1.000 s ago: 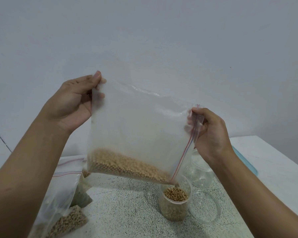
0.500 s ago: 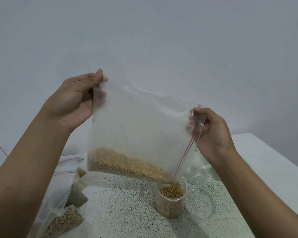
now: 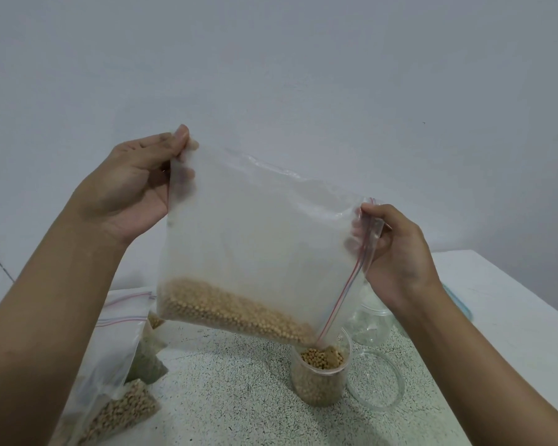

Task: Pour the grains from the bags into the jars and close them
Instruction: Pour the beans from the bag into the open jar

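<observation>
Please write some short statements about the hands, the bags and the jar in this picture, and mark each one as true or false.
1. The left hand and the right hand both hold the clear bag. True.
2. The jar under the bag's lower corner is empty. False: beans fill it almost to the rim.
3. At the person's left, other bags with grains lie on the table. True.
4. The jar with beans has a lid on it. False: its mouth is open.
</observation>
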Demonstrator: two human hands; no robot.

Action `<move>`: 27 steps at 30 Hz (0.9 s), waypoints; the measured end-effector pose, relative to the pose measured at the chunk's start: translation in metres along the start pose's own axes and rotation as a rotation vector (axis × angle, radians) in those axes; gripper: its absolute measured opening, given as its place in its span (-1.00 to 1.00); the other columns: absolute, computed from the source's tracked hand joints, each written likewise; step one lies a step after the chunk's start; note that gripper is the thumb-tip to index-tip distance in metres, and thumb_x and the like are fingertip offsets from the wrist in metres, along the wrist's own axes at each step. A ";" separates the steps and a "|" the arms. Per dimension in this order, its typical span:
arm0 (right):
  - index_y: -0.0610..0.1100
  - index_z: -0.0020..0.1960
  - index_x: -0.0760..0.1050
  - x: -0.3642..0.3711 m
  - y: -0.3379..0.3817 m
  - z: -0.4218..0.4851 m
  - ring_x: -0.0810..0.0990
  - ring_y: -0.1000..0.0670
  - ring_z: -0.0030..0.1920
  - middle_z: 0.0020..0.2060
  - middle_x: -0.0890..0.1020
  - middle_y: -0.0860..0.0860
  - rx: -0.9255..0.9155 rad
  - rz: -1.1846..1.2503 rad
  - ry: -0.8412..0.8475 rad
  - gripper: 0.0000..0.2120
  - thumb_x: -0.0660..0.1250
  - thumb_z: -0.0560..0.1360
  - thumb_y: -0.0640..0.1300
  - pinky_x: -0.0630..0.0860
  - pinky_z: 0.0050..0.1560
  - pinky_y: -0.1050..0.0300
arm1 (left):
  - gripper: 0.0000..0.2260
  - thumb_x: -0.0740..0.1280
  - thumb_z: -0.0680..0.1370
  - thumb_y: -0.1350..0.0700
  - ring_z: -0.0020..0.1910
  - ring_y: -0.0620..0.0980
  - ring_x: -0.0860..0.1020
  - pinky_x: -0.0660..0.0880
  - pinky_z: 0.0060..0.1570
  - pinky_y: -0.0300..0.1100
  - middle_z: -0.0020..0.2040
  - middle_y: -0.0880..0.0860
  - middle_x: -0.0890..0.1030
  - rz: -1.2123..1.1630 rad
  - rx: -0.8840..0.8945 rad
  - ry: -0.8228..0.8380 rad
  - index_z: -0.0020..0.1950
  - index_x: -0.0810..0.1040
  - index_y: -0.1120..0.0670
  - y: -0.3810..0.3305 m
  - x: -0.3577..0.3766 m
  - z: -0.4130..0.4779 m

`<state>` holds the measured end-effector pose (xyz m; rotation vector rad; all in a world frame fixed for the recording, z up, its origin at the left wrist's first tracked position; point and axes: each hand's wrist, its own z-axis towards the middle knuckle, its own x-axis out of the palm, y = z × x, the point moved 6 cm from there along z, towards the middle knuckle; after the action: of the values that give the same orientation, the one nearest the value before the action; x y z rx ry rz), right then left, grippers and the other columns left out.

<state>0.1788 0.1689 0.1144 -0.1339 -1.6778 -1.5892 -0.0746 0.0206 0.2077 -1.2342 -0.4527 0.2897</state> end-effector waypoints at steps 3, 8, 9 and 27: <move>-0.04 -0.36 0.64 0.002 -0.002 -0.001 0.54 0.10 -0.29 -0.32 0.58 0.06 0.008 0.026 0.003 -0.66 0.32 0.56 -0.24 0.42 -0.23 0.20 | -0.77 0.38 0.54 0.01 -0.16 -0.12 0.55 0.52 0.09 -0.24 -0.22 -0.08 0.59 0.008 0.009 -0.002 -0.28 0.72 0.01 -0.002 0.000 -0.002; -0.04 -0.33 0.63 0.007 -0.004 -0.003 0.55 0.10 -0.28 -0.31 0.57 0.04 0.003 0.054 0.030 -0.67 0.32 0.56 -0.26 0.42 -0.27 0.22 | -0.77 0.38 0.53 0.01 -0.17 -0.13 0.55 0.52 0.11 -0.24 -0.23 -0.08 0.61 0.009 0.008 -0.012 -0.29 0.72 0.01 -0.004 -0.003 -0.004; -0.04 -0.34 0.63 0.008 -0.004 -0.002 0.55 0.11 -0.29 -0.31 0.58 0.05 0.002 0.049 0.030 -0.67 0.32 0.57 -0.26 0.42 -0.25 0.21 | -0.77 0.38 0.53 0.01 -0.17 -0.12 0.55 0.52 0.11 -0.23 -0.22 -0.08 0.61 0.010 0.007 -0.014 -0.28 0.72 0.01 -0.004 -0.003 -0.004; -0.06 -0.35 0.64 0.010 -0.006 0.008 0.53 0.09 -0.28 -0.32 0.57 0.04 -0.017 0.015 -0.016 -0.66 0.33 0.56 -0.26 0.41 -0.29 0.22 | -0.74 0.38 0.55 0.04 -0.22 -0.13 0.57 0.56 0.04 -0.26 -0.24 -0.08 0.64 -0.017 -0.014 -0.023 -0.30 0.72 0.03 -0.002 -0.008 0.007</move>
<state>0.1650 0.1701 0.1164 -0.1676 -1.6718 -1.5950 -0.0845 0.0224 0.2095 -1.2415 -0.4856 0.2865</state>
